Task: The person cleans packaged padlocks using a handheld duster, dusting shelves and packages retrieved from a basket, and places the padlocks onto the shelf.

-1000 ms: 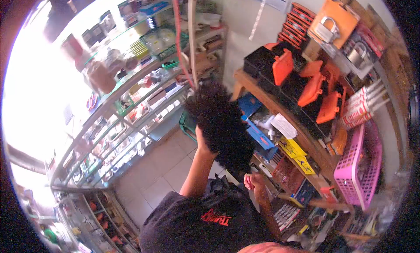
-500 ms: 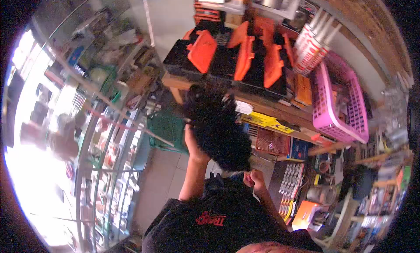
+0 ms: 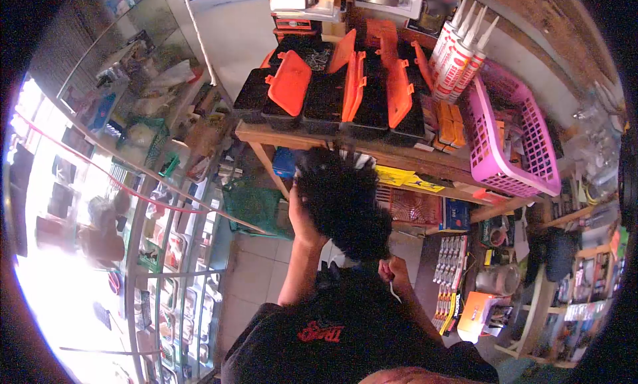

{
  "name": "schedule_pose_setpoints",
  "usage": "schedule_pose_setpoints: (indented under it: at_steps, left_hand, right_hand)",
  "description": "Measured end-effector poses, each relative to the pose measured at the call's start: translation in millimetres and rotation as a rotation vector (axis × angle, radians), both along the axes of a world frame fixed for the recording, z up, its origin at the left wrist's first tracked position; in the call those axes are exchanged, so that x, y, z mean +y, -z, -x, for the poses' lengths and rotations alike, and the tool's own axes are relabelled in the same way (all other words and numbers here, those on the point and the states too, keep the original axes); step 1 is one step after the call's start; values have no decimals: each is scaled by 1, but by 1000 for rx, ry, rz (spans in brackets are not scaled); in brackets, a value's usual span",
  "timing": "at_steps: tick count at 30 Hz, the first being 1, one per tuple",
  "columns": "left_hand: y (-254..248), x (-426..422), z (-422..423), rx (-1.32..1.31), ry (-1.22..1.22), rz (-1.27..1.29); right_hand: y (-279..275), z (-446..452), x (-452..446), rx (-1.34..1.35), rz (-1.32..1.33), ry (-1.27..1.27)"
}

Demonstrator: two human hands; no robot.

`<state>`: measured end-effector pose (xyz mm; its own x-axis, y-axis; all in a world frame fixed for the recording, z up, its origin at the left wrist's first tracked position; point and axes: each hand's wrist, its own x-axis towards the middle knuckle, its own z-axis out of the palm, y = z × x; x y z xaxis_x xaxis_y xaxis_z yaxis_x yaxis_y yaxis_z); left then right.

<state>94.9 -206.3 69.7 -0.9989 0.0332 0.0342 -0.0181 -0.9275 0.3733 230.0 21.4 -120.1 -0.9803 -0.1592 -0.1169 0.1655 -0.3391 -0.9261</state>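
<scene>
A bushy black feather duster [image 3: 342,201] is held in front of my dark T-shirt [image 3: 372,324]. My left hand [image 3: 306,228] is closed against its left side; most of the fingers are hidden behind the bristles. At its lower right end, my right hand [image 3: 397,273] is closed around what looks like a reddish handle, and a white cord [image 3: 395,292] hangs from there. The bushy end is near the front edge of a wooden shelf [image 3: 292,137]. Black bins [image 3: 322,105] with raised orange lids [image 3: 289,83] stand on that shelf.
Sealant tubes [image 3: 458,58] and a pink basket [image 3: 512,175] are on the shelf's right side. A glass display case [image 3: 159,278] runs along the left. Below stand a green crate [image 3: 249,208] and an orange box [image 3: 473,315], with tiled floor [image 3: 256,264] between.
My view has shifted a little, so the shelf and bins appear higher and further left, and the picture is sharper. Both hands keep their hold on the duster.
</scene>
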Motion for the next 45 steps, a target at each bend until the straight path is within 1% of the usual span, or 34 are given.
schedule_pose_setpoints:
  at_steps: [2, 3, 5, 6, 8, 9, 12, 14, 16, 18, 21, 22, 23, 24, 26, 27, 28, 30, 31, 33, 34, 35, 37, 38, 39, 40, 43, 45]
  left_hand:
    - [-12, -9, 2, -3, -66, 98]
    - [-9, -15, 2, 51, -31, 67]
    - [-1, -27, 3, 162, 30, 4]
    - [-2, -30, 3, 120, -56, 32]
    - [-9, -32, 5, 30, -211, 92]
    - [-13, -33, 4, 78, -236, 69]
    - [-10, -43, 7, 198, -224, 1]
    - [-13, -50, 4, 227, 52, -751]
    - [-13, -53, 2, 194, 37, -730]
    - [-11, -51, 4, 97, -253, 66]
    - [-4, -48, 8, 63, -227, -3]
    - [-3, -47, 9, 48, -216, -18]
    - [-10, -42, 3, 122, -190, -42]
    - [-9, -41, 3, 49, -202, -33]
    - [-6, -41, 2, -99, -234, -19]
    - [-9, -39, 0, -33, -200, -18]
    - [-9, -37, -2, -94, -214, 2]
    - [-9, -31, -7, -210, -235, 42]
    - [-8, -29, -8, -194, -269, 83]
    - [-9, -34, -4, -73, -244, -8]
    - [-9, -37, -2, -10, -234, -57]
    - [-7, -40, 0, 18, -249, -51]
    - [2, -46, 4, 75, -291, -33]
    - [4, -46, 4, 59, -287, -39]
    - [7, -46, 3, 41, -280, -41]
    - [7, -45, 2, 22, -269, -43]
    - [-1, -30, -9, -146, -211, 11]
    - [1, -22, -9, -125, -178, -8]
  right_hand:
    - [21, -1, 5, -19, -24, -15]
    - [33, -1, 7, -28, -38, -24]
    - [20, 2, 6, -84, -111, -55]
    - [13, 1, 5, -116, -147, -70]
    - [0, 4, 1, -87, -167, -113]
    - [-3, 5, -2, -71, -176, -129]
    - [10, 6, -1, 33, -72, -125]
    - [-5, 6, -4, 47, -45, -107]
    - [-28, 4, -7, 56, -4, -105]
    - [-46, 6, -10, 66, 54, -110]
    - [-51, 10, -13, 49, -84, -56]
    - [-51, 9, -13, 29, -177, -71]
    - [-51, 9, -12, 11, -270, -89]
    - [-52, 10, -12, -6, -364, -112]
    - [-58, 12, -15, -16, -285, -118]
    - [-63, 11, -18, -25, -242, -117]
    - [-66, 10, -22, -35, -200, -114]
    - [-70, 13, -31, -116, -233, -104]
    - [-71, 15, -33, -153, -250, -97]
    - [-37, 11, -26, -110, -291, -120]
    - [-32, 13, -25, -85, -315, -133]
    - [-32, 12, -22, -47, -227, -198]
    - [-23, 8, -11, -53, -248, -201]
    - [-18, 4, -7, -57, -254, -204]
    - [-15, 3, -1, -78, -351, -194]
    - [-21, 4, -4, -77, -337, -197]
    - [-68, 5, -21, -85, -314, -174]
    - [-98, 5, -33, -88, -325, -146]
